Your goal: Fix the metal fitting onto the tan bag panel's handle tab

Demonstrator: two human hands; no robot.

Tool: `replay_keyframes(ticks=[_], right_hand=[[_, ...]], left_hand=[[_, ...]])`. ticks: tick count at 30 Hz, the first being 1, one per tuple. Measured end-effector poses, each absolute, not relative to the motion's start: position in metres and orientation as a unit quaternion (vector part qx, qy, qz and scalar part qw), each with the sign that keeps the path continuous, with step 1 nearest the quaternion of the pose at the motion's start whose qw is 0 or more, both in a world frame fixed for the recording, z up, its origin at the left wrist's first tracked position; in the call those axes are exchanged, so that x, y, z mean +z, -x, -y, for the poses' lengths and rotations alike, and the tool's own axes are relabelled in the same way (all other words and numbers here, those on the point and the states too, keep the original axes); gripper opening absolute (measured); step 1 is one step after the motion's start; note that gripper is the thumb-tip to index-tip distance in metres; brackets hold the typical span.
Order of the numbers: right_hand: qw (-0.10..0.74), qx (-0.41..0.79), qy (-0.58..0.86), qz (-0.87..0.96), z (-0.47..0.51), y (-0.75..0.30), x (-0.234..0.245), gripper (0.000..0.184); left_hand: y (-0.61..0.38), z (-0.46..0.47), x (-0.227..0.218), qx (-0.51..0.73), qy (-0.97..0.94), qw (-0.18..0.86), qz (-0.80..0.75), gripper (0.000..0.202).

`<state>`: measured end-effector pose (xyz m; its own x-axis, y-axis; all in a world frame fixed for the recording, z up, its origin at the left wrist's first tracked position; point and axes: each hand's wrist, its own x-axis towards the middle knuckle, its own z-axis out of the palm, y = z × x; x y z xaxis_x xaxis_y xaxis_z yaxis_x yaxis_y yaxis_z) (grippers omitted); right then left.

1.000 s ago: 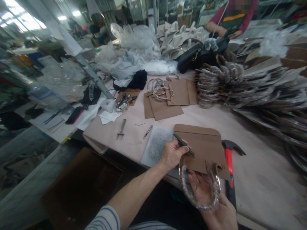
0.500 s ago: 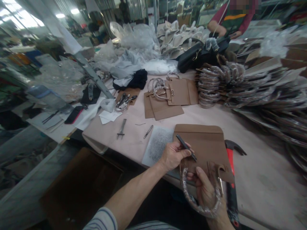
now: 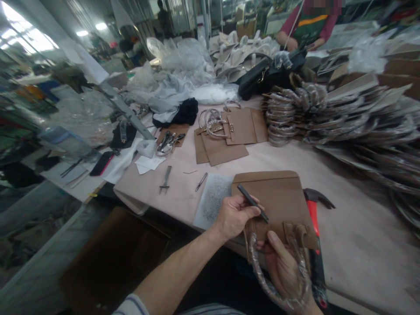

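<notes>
One slim dark tool (image 3: pixel 252 202), clamped between thumb and fingers of left hand (image 3: pixel 234 214). Slants down to the right, tip over the face of brown panel (image 3: pixel 274 194). Contact between tip and panel: cannot tell. Left fingers curled closely together around the shaft, pressed against the thumb.

Right hand (image 3: pixel 284 264) at the near edge of the same panel, thumb bent toward it from above, other fingers curled just below. Cannot tell whether closed on that edge or only resting against it. Film-wrapped handle (image 3: pixel 262 282) looping from the panel toward the body, around right hand, crossing over near the wrist.

Panel itself near the front of tabletop (image 3: pixel 354 245), between speckled sheet (image 3: pixel 213 199) on the left and hammer (image 3: pixel 313 214) on the right, partly covering the hammer's red grip. Farther left, small metal rod (image 3: pixel 201 181), then forked metal tool (image 3: pixel 165 179). Beyond, overlapping brown pieces (image 3: pixel 243 127); to their right, heaped wrapped handles (image 3: pixel 280 116). Across the tabletop, another person (image 3: pixel 311 28) with maroon sleeves, near black bag (image 3: pixel 256 78).
</notes>
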<state>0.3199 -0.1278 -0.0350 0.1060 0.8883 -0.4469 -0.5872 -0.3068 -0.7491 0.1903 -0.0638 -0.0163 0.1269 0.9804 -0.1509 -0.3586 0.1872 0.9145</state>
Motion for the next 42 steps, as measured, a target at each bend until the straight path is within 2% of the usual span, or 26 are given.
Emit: replay_keyframes(ticks=[11,19,25,29,31,36,42], right_hand=[[0.55,0.668,0.481,0.14,0.129,-0.322,-0.035,0.035],[0.577,0.651,0.463,0.171,0.128,-0.32,-0.041,0.038],[0.588,0.646,0.449,0.189,0.126,-0.32,-0.039,0.038],[0.587,0.633,0.47,0.184,0.123,-0.32,-0.043,0.045],[0.572,0.637,0.485,0.179,0.123,-0.321,-0.046,0.05],[0.521,0.656,0.508,0.2,0.135,-0.329,-0.052,0.048],[0.386,0.652,0.584,0.291,0.175,-0.359,-0.066,0.042]], left_hand=[[-0.195,0.068,-0.012,0.495,-0.42,0.622,-0.438,0.035],[-0.199,0.068,-0.009,0.479,-0.441,0.61,-0.452,0.027],[-0.204,0.071,-0.007,0.46,-0.499,0.555,-0.48,0.015],[-0.205,0.067,-0.011,0.43,-0.608,0.46,-0.484,0.011],[-0.206,0.062,-0.015,0.416,-0.641,0.43,-0.481,0.011],[-0.209,0.054,-0.035,0.395,-0.653,0.426,-0.486,0.011],[-0.21,0.061,-0.048,0.368,-0.704,0.396,-0.46,0.009]])
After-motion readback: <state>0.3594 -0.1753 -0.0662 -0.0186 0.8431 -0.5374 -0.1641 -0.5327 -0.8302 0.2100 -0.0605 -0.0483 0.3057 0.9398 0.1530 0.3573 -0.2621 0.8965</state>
